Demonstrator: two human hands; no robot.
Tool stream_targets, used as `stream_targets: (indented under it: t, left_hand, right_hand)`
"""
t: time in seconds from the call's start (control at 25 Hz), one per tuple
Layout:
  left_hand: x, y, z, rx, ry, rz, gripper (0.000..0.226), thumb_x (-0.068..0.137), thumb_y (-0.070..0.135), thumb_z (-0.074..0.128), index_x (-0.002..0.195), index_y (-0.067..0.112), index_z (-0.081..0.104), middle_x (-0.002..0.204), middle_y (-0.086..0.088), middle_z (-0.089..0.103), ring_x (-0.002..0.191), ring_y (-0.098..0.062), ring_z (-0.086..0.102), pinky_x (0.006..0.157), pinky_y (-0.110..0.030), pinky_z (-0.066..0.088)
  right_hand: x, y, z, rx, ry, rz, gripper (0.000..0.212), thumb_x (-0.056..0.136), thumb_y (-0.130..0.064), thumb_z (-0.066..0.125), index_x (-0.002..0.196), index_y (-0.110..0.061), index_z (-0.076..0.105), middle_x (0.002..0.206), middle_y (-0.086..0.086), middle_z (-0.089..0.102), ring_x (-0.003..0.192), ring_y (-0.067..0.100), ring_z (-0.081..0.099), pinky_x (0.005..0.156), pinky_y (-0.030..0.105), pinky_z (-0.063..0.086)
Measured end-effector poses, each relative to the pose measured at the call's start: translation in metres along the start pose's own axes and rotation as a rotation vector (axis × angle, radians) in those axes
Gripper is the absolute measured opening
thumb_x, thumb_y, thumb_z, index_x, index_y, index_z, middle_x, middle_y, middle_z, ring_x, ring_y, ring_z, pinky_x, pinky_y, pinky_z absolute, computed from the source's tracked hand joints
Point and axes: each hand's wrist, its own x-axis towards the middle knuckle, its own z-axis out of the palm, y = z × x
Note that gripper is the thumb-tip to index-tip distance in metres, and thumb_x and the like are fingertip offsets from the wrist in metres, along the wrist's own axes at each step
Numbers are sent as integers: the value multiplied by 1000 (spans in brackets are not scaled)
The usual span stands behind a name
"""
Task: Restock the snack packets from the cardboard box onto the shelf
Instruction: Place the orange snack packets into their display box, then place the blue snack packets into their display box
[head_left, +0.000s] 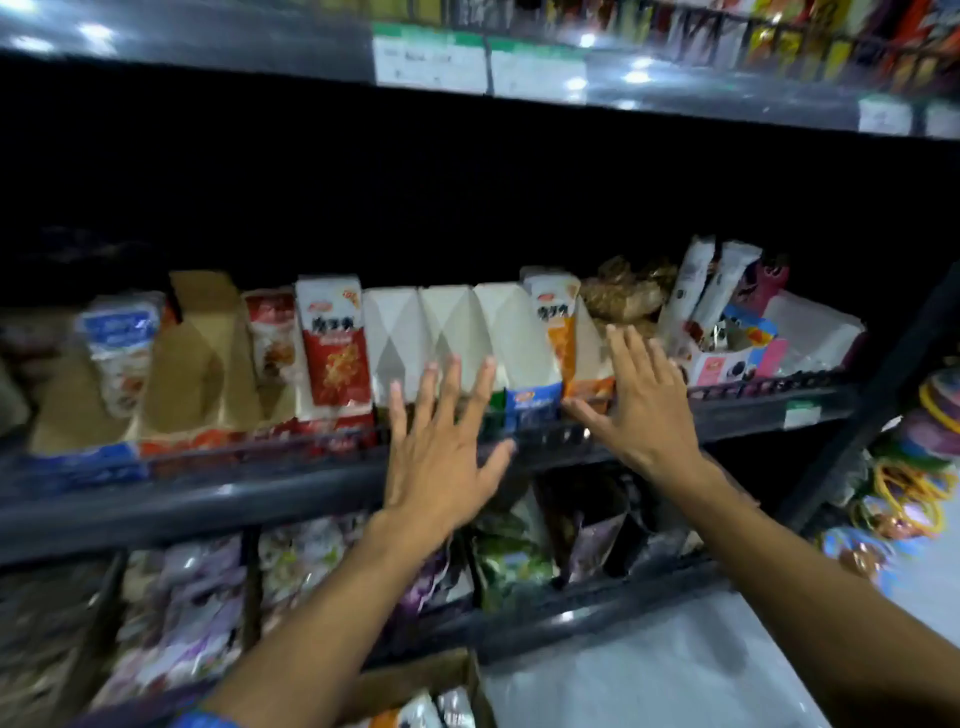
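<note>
Both hands up at the middle shelf (208, 499), neither holding anything. Left hand (441, 457) flat, fingers (447, 384) straight and spread, tips over the front of the white display cartons (431, 332) at the shelf's front edge; contact unclear from motion blur. Right hand (644, 410) also flat, fingers (631, 358) straight and slightly fanned, thumb pointing left along the front rail, hand just beside the orange snack packet (558, 322) that stands upright in its carton. Red snack packet (332, 338) upright further left on the same shelf, next to a blurred red-white one. Brown cartons (197, 364) and a blue-white packet (119, 343) toward the left end. Right end of the shelf: tall white sticks (696, 291), a pink-blue open box (737, 353). Cardboard box (441, 670) at bottom centre, below the arms, a few packets (415, 714) showing inside. Lower shelf (519, 623) full of blurred purple and green bags. Price labels (431, 62) on the top shelf edge.
</note>
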Motion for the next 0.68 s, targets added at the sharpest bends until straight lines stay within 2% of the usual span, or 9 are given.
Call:
stream_targets:
  t: [0.12,0.24,0.32,0.4,0.52,0.56,0.6,0.68]
  left_hand:
    - [-69,-29,-14,-34,-8,-173,83,95,61,39,156,32,-9,166,-5,-3,153,-27,-3,119,-51,-10]
    - [-164,-64,0,-61,-72,-315,82,95,57,44,158,29,0,166,-7,6,153,-27,4,121,-51,-3]
    - [-222,-85,17,-86,-191,-406,79,96,55,45,158,26,7,165,-8,12,151,-29,11,122,-49,4]
    - [-279,-106,42,-99,-365,-520,76,95,51,51,157,21,18,161,-12,26,145,-32,27,120,-46,19]
    - [-346,-134,81,-127,-677,-759,63,89,46,61,142,21,42,140,-12,53,126,-34,50,104,-40,41]
    - [-360,-142,93,-168,-752,-845,57,87,45,62,137,21,47,133,-11,59,121,-34,55,98,-39,46]
    - [-372,-150,105,-195,-815,-901,52,87,42,63,132,21,51,128,-10,63,116,-34,59,94,-39,49]
    - [-383,-158,125,-203,-885,-913,48,87,38,61,130,20,53,123,-11,67,112,-34,62,90,-40,52]
  right_hand:
    - [-70,-48,21,167,-90,58,101,78,-77,41,154,-18,10,161,8,15,147,28,14,119,45,17]
    - [-154,-103,61,344,-240,100,98,80,-71,51,153,-17,15,160,9,16,148,26,14,120,43,16]
    - [-211,-129,91,462,-383,159,91,83,-65,56,152,-18,20,159,7,20,146,24,18,119,40,20]
    - [-267,-147,129,539,-554,226,81,84,-54,63,148,-17,30,154,7,31,140,26,32,113,38,31]
    - [-329,-156,174,528,-960,385,58,84,-34,70,135,-19,48,135,7,56,107,22,59,90,32,51]
    - [-341,-156,185,522,-1093,414,50,84,-27,70,130,-19,52,126,6,62,95,20,62,81,30,53]
    - [-349,-156,199,506,-1167,390,45,84,-24,70,126,-18,55,121,6,65,90,19,63,79,30,53]
    - [-350,-161,221,453,-1159,284,46,84,-25,69,127,-17,56,126,7,63,100,23,63,88,34,51]
